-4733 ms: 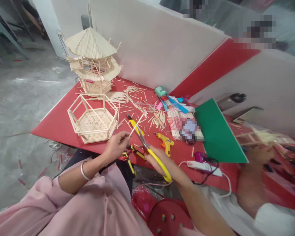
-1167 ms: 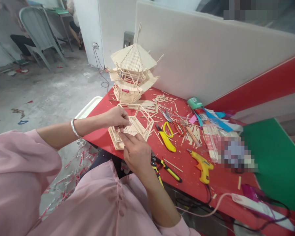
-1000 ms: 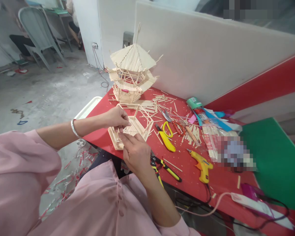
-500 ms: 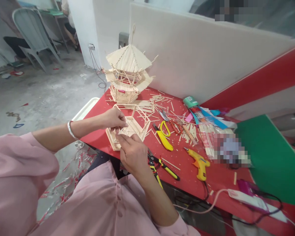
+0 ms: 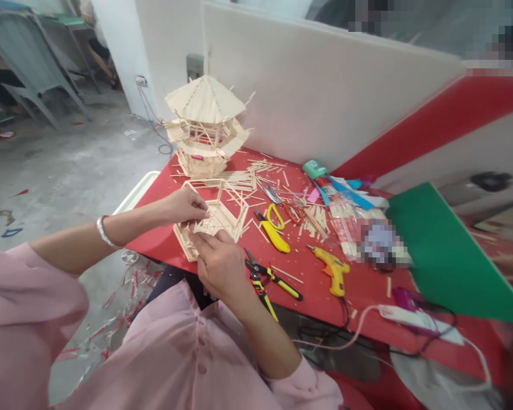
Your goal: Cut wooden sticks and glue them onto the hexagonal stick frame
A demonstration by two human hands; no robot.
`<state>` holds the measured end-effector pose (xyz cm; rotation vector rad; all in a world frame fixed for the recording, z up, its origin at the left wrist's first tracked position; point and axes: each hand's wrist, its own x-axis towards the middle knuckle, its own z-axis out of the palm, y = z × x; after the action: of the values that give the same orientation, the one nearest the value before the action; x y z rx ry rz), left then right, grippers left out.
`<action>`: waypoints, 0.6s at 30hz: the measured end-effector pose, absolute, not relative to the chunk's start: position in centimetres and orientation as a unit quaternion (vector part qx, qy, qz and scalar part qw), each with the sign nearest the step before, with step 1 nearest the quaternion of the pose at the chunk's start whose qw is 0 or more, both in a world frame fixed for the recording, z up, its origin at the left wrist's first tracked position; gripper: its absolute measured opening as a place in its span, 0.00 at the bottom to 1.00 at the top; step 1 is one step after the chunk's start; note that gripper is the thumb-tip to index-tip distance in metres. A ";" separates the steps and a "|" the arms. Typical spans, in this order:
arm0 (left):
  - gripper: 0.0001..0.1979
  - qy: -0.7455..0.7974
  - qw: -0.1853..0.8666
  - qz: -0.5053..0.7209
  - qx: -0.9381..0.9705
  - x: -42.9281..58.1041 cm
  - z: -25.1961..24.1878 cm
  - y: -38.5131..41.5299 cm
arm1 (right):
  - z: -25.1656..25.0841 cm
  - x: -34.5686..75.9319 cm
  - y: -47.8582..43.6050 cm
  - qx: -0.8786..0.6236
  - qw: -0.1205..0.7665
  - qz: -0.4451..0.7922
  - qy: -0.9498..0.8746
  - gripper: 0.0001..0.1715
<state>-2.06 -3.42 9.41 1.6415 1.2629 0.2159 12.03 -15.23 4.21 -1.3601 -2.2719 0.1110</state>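
Observation:
On the near left part of the red table lies a low, many-sided frame of thin wooden sticks [image 5: 236, 225], with a raised railing along its far side. Over its left part, my left hand [image 5: 187, 206] is closed in a pinch, and what its fingertips hold is too small to make out. Just nearer to me, my right hand [image 5: 223, 263] reaches over the front edge of the frame, its fingers pressed together. Its fingertips are close to those of the left hand, and anything between them is hidden. Behind the frame stands a tiered stick pavilion [image 5: 206, 102] with a pointed roof.
Loose sticks [image 5: 239, 181] lie around the pavilion. Right of my hands are black-and-yellow pliers [image 5: 260, 290], a yellow-handled cutter [image 5: 277, 236], scissors [image 5: 293, 210] and a yellow glue gun [image 5: 334, 270]. A white power strip [image 5: 421, 323] and a green board [image 5: 453, 250] are farther right.
The view has turned a little to the right, so everything sits farther left. Both hands keep nearly the same pose over the stick frame.

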 end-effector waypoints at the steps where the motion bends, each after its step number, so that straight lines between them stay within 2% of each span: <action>1: 0.04 0.525 0.508 0.087 0.678 -2.0 9.4 -3.4 | 4.3 12.0 -15.3 -0.499 0.238 0.041 -0.832 0.25; 4: 0.05 0.528 0.518 0.086 0.668 -1.9 9.3 -3.2 | 4.4 12.2 -15.7 -0.494 0.253 0.042 -0.831 0.25; 8: 0.05 0.547 0.521 0.080 0.651 -1.8 9.4 -3.2 | 3.9 13.6 -16.4 -0.483 0.346 0.027 -0.804 0.25; 11: 0.05 0.553 0.517 0.080 0.649 -1.8 9.4 -3.1 | 3.1 16.6 -16.8 -0.539 0.392 -0.002 -0.745 0.24; 13: 0.05 0.553 0.511 0.082 0.653 -1.9 9.2 -3.0 | 2.4 19.4 -17.1 -0.609 0.371 -0.020 -0.701 0.22; 18: 0.05 0.554 0.512 0.080 0.651 -2.0 9.0 -2.9 | 0.3 26.6 -19.2 -0.780 0.190 0.003 -0.596 0.21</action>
<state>-1.96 -2.85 9.05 1.5657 1.3333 0.1932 26.60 -19.17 0.32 -2.1924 -1.6738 0.0086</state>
